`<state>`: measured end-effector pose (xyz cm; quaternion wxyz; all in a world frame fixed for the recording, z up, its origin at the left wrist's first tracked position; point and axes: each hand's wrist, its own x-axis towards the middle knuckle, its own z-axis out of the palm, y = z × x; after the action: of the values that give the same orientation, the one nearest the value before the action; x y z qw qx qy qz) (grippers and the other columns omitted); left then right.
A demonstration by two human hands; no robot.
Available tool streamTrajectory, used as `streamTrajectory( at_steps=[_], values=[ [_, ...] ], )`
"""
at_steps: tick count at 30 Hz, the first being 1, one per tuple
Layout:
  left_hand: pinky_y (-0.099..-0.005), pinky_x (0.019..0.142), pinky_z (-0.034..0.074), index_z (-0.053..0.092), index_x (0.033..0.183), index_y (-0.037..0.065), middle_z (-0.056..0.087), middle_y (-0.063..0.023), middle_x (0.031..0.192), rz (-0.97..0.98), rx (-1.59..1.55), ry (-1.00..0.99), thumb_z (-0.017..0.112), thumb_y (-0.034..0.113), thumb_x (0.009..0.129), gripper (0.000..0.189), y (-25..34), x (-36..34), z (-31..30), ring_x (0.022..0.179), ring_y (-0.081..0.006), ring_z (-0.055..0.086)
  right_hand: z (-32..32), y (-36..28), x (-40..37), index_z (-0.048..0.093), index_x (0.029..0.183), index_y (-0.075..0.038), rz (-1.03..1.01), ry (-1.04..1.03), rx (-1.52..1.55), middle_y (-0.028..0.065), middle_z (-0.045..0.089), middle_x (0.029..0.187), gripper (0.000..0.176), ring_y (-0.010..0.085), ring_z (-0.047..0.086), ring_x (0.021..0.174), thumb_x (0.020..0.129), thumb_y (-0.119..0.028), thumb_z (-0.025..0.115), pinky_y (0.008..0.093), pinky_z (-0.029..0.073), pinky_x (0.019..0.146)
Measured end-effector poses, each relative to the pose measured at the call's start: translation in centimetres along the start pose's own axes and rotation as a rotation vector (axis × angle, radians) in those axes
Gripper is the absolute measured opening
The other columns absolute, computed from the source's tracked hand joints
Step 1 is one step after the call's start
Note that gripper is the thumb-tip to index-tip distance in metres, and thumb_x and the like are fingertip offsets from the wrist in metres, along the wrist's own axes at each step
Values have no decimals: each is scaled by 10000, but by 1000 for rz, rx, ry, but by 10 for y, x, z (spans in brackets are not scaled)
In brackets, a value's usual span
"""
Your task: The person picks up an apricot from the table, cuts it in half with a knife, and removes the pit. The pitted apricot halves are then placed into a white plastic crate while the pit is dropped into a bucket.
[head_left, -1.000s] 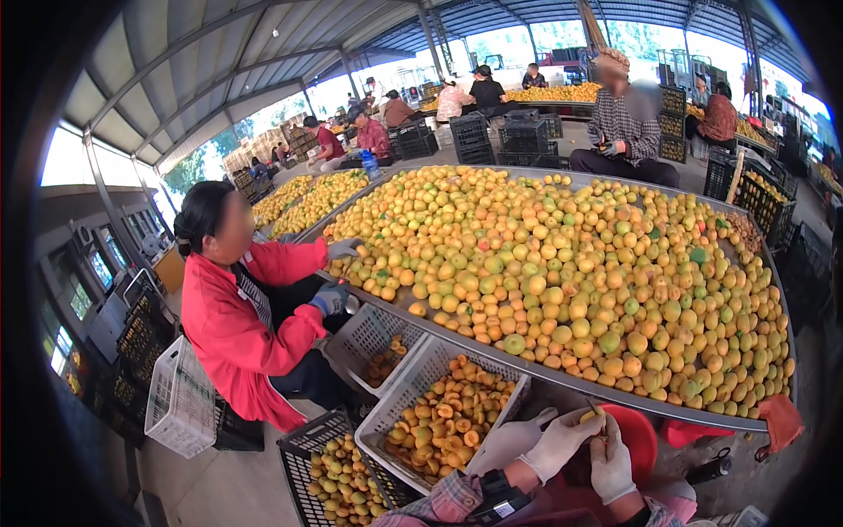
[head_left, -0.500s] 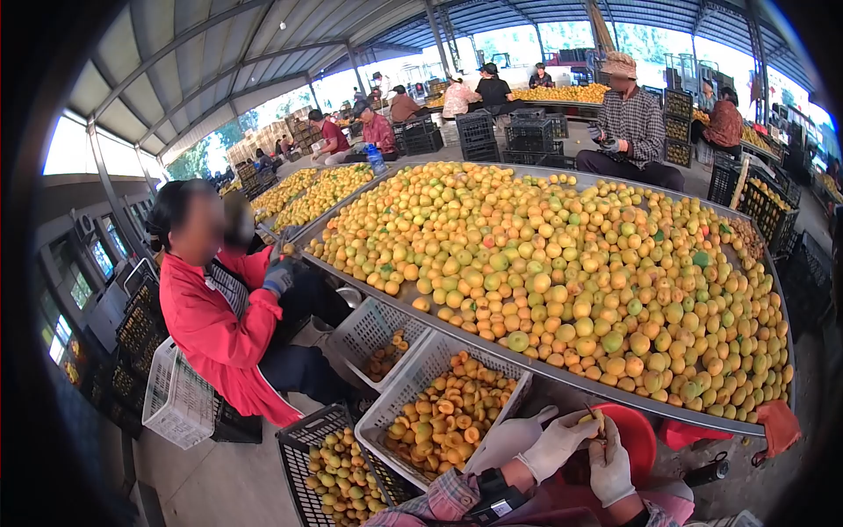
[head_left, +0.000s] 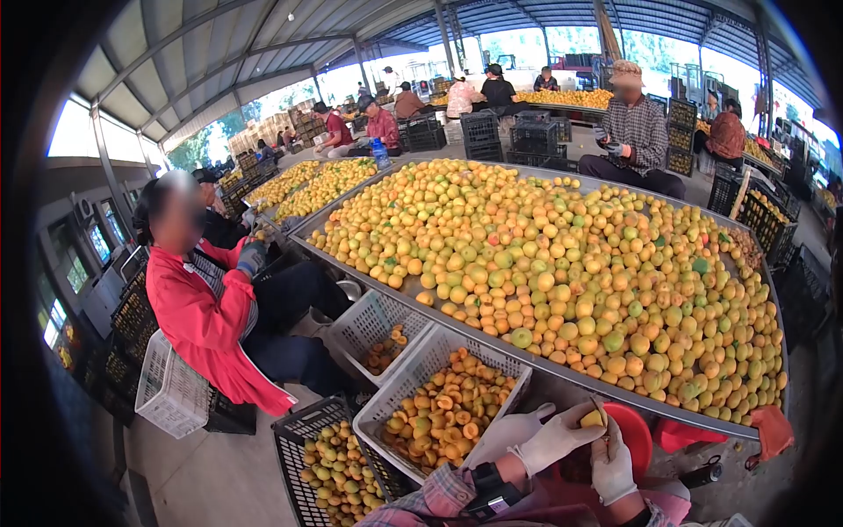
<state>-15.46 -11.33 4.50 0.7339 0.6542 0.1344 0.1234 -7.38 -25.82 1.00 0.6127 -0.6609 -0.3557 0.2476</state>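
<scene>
My left hand (head_left: 557, 442), in a white glove with a dark device strapped at the wrist, pinches a yellow apricot piece (head_left: 594, 418) whose flat cut side shows. Close against it is my right hand (head_left: 613, 472), also gloved, its fingers curled up beside the fruit. A thin dark edge shows above the piece; what the right fingers grip is hidden. Below and behind both hands stands a red basin (head_left: 644, 436). Halved apricots (head_left: 452, 411) fill much of the white crate (head_left: 372, 442) to the left.
A metal-edged table (head_left: 562, 370) heaped with apricots spans the front. A black crate (head_left: 286, 458) of whole fruit stands lower left, and a smaller white crate (head_left: 338, 338) beyond. A co-worker in a red jacket (head_left: 198, 321) sits at left; another person (head_left: 634, 136) sits across.
The apricot piece now shows a broad yellow cut face between my hands. My hands have shifted slightly, and the co-worker in red has lowered their hands a little.
</scene>
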Motion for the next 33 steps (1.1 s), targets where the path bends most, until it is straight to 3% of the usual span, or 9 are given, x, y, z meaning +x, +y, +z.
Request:
streamTrajectory(
  at_steps=[5,7,16,20,22,27,30,32,33],
  values=[
    [-256,917,465,539,1289,14,626,-33,1139,-75,264,-27,630,266,942,439,22,-6,-3,1062,-115,578,0,-6,-1,276,1474,26,15,-52,44,145,486,1375,515,198,469,1276,985,-10,434,285,348,1074],
    [-248,907,467,564,1255,30,619,-12,1127,-215,-303,55,598,314,970,404,9,-4,2,1069,-107,574,2,-9,-3,265,1473,44,65,-52,47,126,486,1358,509,176,484,1233,990,-4,417,261,370,1035],
    [-237,942,446,513,1329,29,594,-31,1196,-211,-181,66,541,495,968,590,-9,-2,8,1099,-104,549,3,-13,-1,256,1475,50,69,-36,-73,160,491,1377,528,195,488,1257,984,-21,436,278,360,1056],
    [-232,943,439,511,1329,39,592,-34,1216,-258,-305,6,572,451,963,554,-8,-2,6,1104,-104,549,2,-15,0,271,1469,50,71,-19,-83,163,506,1352,517,194,496,1244,988,-32,440,287,372,1054],
    [-239,944,435,520,1318,46,608,-31,1194,35,34,99,609,379,954,502,-16,1,8,1085,-106,561,-1,-10,2,276,1466,52,158,-9,-53,163,503,1355,512,196,495,1245,988,-32,438,288,372,1056],
    [-242,928,437,562,1272,44,639,-28,1121,-23,-48,118,630,348,942,453,-19,2,11,1036,-96,571,-3,-13,2,282,1461,49,252,0,-104,186,549,1305,511,231,548,1206,991,-61,448,297,413,1017],
    [-239,914,439,591,1230,30,646,-27,1091,-82,-140,167,608,384,954,449,-35,7,18,1016,-90,569,-2,-5,2,282,1466,32,237,-1,-230,211,600,1225,533,261,604,1148,989,-107,475,312,456,962],
    [-239,908,439,602,1212,23,647,-30,1086,-114,-199,186,596,402,960,454,-31,6,19,1011,-89,567,-3,23,5,267,1484,13,-176,34,-386,68,614,1024,522,103,586,695,1010,-98,456,210,466,584],
    [-242,900,442,604,1206,18,645,-30,1086,-157,-176,175,578,417,968,466,-22,2,19,1008,-88,564,-5,28,3,267,1484,13,-179,32,-388,68,614,1024,522,103,586,695,1010,-98,456,210,466,584]
  ],
)
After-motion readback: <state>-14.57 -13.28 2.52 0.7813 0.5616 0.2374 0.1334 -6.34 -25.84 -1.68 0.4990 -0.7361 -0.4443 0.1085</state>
